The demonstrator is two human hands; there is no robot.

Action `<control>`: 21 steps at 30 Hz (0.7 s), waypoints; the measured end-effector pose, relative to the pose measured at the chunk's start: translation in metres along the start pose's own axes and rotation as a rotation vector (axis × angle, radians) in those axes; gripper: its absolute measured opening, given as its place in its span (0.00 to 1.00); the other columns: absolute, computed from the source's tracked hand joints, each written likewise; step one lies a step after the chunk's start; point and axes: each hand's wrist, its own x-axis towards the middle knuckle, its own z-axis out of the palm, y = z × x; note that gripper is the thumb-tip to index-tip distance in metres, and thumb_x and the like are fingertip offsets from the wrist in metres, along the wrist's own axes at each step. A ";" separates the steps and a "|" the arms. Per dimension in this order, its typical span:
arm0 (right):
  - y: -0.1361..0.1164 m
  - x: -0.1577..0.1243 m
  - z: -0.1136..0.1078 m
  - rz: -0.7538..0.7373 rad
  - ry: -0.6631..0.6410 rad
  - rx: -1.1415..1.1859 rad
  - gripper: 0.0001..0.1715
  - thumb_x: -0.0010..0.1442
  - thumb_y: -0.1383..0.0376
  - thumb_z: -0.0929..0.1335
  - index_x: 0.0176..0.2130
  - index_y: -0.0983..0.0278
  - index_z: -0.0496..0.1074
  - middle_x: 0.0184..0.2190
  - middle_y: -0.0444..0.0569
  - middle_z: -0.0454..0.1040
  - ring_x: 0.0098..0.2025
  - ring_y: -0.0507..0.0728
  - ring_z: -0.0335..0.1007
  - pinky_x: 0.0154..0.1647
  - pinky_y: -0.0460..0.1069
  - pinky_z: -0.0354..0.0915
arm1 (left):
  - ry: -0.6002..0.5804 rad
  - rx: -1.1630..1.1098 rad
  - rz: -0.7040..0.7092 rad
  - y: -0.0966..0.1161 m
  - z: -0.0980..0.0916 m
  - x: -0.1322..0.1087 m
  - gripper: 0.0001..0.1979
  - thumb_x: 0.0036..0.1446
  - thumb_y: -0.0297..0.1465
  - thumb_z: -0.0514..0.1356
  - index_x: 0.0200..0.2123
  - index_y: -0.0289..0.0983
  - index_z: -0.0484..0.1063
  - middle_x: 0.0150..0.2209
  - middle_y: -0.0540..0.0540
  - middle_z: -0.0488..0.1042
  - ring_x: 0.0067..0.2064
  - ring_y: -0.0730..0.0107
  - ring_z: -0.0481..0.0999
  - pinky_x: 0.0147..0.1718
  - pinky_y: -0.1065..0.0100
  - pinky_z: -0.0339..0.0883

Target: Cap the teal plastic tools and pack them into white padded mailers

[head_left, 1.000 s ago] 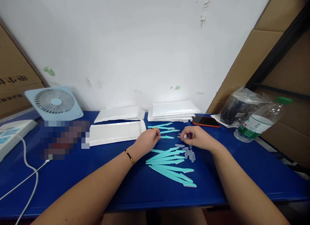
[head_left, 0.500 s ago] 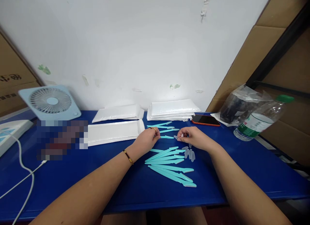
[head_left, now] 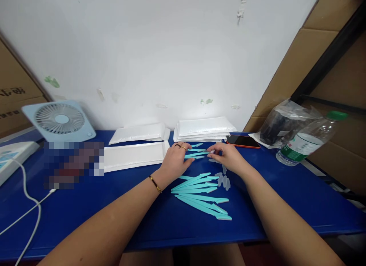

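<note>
Several teal eyebrow razors lie in two groups, the nearer razors (head_left: 197,187) fanned out with their blades to the right. My left hand (head_left: 177,159) is at the farther group, its thumb and fingers closed around the handle of an eyebrow razor (head_left: 197,154); the grip is partly hidden. At that razor's blade end, my right hand (head_left: 227,155) pinches with thumb and forefinger. The small pale piece between them is too hidden to make out for certain. Below the right hand lie several clear blade covers (head_left: 224,181).
White padded mailers (head_left: 137,157) lie at left, with a stack of mailers (head_left: 203,126) by the wall. A phone (head_left: 243,141), a plastic bottle (head_left: 304,145) and a bagged dark object (head_left: 276,128) stand right. A fan (head_left: 61,119) and white cable (head_left: 37,216) are left.
Both hands have moved slightly away from me, to a razor farther back. A clear cover now lies loose by the right hand, and the previous razor rests near the left thumb.
</note>
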 end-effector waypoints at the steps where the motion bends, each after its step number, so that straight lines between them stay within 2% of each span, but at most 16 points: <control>1: 0.004 -0.001 -0.004 0.007 -0.001 -0.031 0.10 0.54 0.61 0.66 0.35 0.61 0.75 0.32 0.48 0.73 0.30 0.54 0.67 0.31 0.48 0.61 | -0.058 -0.004 0.004 0.002 -0.003 -0.002 0.13 0.52 0.36 0.58 0.40 0.38 0.68 0.41 0.45 0.69 0.43 0.63 0.68 0.41 0.65 0.61; 5: 0.015 -0.004 -0.014 0.001 -0.097 -0.106 0.07 0.53 0.63 0.66 0.32 0.60 0.75 0.32 0.47 0.72 0.31 0.54 0.67 0.32 0.48 0.61 | -0.381 -0.024 0.034 0.012 -0.006 -0.014 0.15 0.48 0.44 0.59 0.32 0.39 0.72 0.32 0.48 0.71 0.36 0.66 0.70 0.31 0.69 0.61; 9: 0.019 -0.004 -0.008 -0.039 -0.169 -0.141 0.05 0.51 0.64 0.68 0.31 0.60 0.74 0.33 0.47 0.69 0.32 0.54 0.66 0.33 0.48 0.61 | -0.460 -0.058 -0.034 0.016 -0.001 -0.017 0.13 0.50 0.42 0.57 0.29 0.39 0.72 0.30 0.49 0.72 0.32 0.69 0.70 0.26 0.71 0.58; 11: 0.019 -0.004 -0.003 -0.043 -0.187 -0.138 0.04 0.52 0.64 0.68 0.30 0.61 0.74 0.33 0.47 0.68 0.33 0.54 0.66 0.33 0.48 0.61 | -0.461 -0.118 -0.076 0.013 0.001 -0.016 0.13 0.50 0.42 0.57 0.30 0.39 0.71 0.30 0.50 0.73 0.30 0.70 0.70 0.24 0.72 0.58; 14: 0.017 -0.003 -0.002 -0.073 -0.192 -0.125 0.05 0.53 0.63 0.68 0.30 0.61 0.73 0.33 0.47 0.67 0.33 0.54 0.65 0.32 0.48 0.61 | -0.399 -0.169 -0.124 0.006 0.001 -0.012 0.13 0.51 0.42 0.56 0.32 0.39 0.69 0.29 0.51 0.73 0.29 0.71 0.70 0.24 0.72 0.57; 21: 0.003 -0.005 -0.011 -0.112 -0.106 -0.099 0.07 0.54 0.60 0.67 0.31 0.61 0.72 0.34 0.47 0.67 0.32 0.53 0.64 0.31 0.48 0.60 | -0.171 0.045 -0.097 -0.002 -0.004 -0.007 0.10 0.53 0.39 0.57 0.31 0.39 0.68 0.29 0.50 0.72 0.32 0.68 0.70 0.26 0.70 0.57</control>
